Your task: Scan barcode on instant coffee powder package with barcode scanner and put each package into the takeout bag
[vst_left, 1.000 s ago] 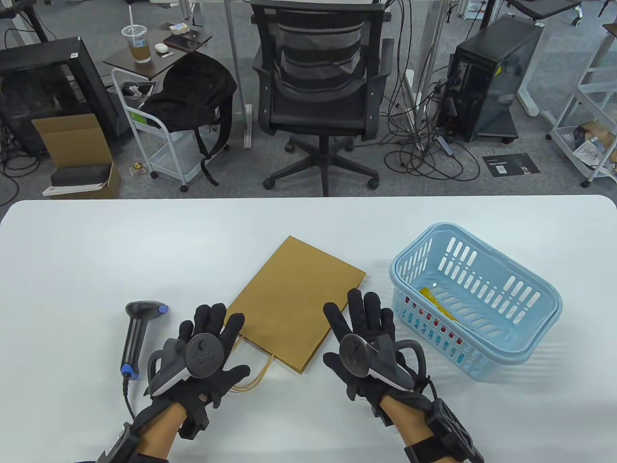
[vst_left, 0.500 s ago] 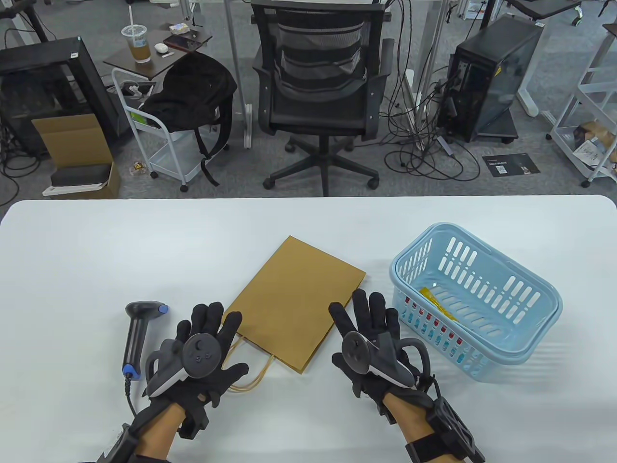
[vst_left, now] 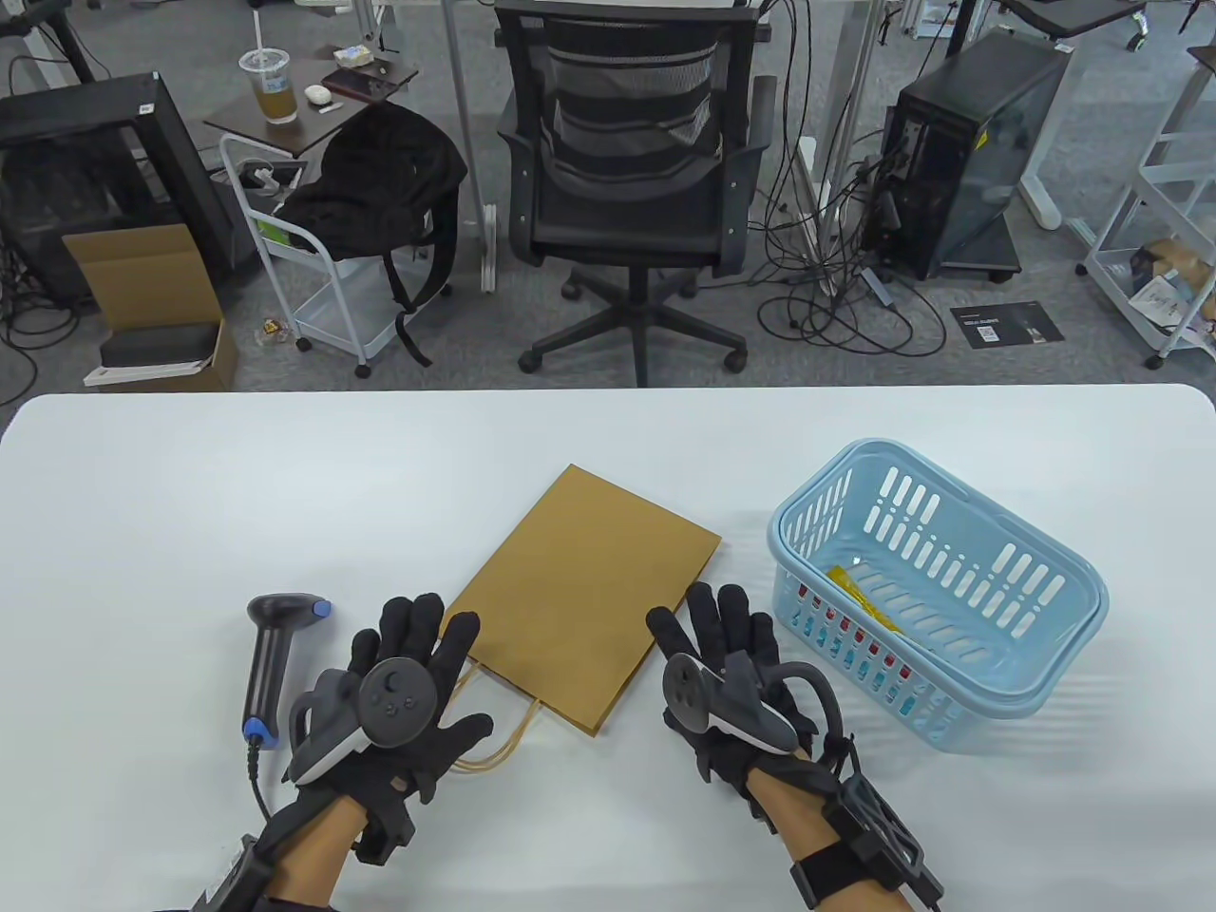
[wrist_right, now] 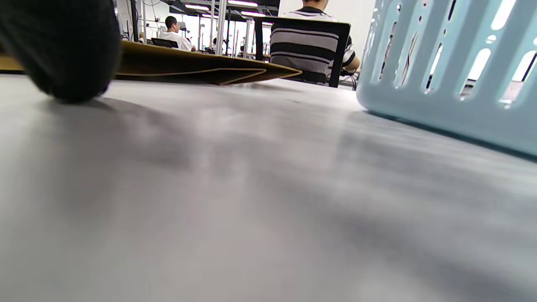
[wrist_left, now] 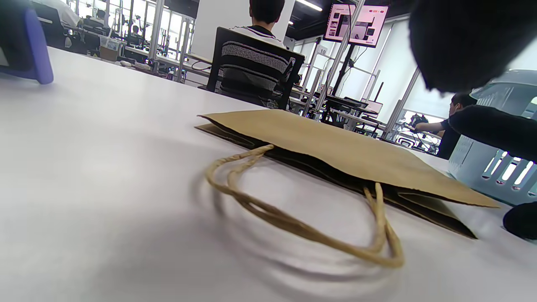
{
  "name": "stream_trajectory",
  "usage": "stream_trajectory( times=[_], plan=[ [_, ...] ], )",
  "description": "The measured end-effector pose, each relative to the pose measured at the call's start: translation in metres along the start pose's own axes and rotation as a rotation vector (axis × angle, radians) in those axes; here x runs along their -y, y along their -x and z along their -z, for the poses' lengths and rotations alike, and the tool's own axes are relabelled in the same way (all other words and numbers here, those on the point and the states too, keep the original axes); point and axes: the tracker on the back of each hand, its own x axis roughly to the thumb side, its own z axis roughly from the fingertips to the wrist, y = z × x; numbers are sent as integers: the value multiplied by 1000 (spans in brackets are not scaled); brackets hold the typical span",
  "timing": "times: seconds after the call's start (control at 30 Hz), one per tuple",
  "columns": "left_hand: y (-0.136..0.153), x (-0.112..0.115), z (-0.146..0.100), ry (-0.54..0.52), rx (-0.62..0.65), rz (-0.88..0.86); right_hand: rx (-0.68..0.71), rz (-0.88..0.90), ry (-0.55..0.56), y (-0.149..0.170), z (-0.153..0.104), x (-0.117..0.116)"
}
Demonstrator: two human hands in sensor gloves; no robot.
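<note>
A flat brown paper takeout bag [vst_left: 584, 594] lies mid-table, its twisted handles [wrist_left: 302, 226] toward me. The black barcode scanner [vst_left: 271, 660] with a blue tip lies to its left. A yellow coffee package [vst_left: 860, 594] sits inside the light blue basket [vst_left: 1064, 594] on the right. My left hand [vst_left: 408, 665] rests flat on the table between scanner and bag, fingers spread, holding nothing. My right hand [vst_left: 722, 655] rests flat between the bag and the basket, fingers straight, also empty. In the right wrist view a fingertip [wrist_right: 63, 50] touches the table near the bag [wrist_right: 188, 63].
The white table [vst_left: 190, 494] spreads wide to the left and behind the bag. The basket wall [wrist_right: 440, 75] stands close to my right hand. The scanner's cable [vst_left: 255, 784] runs off the near edge. An office chair [vst_left: 632, 190] stands beyond the table.
My right hand has drawn back slightly toward me and turned a little; its fingers lie closer together. The left hand, bag, scanner and basket have not moved.
</note>
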Motion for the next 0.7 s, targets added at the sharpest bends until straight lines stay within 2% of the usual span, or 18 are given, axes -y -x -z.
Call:
stream_trajectory(
  times=[0.17,0.43,0.63,0.7],
  plan=[
    [2,2,1,12,-7,-11,8,-19,8,-9,1,0],
    [0,0,0,-9,3,-9,97,-125,89,-42,-5,8],
    [4,-6,0,-30,-25,-25,223,-223,250,-75,-15,14],
    [9,-10,-1,-46,-40,-44,247,-245,270,-82,-17,15]
  ],
)
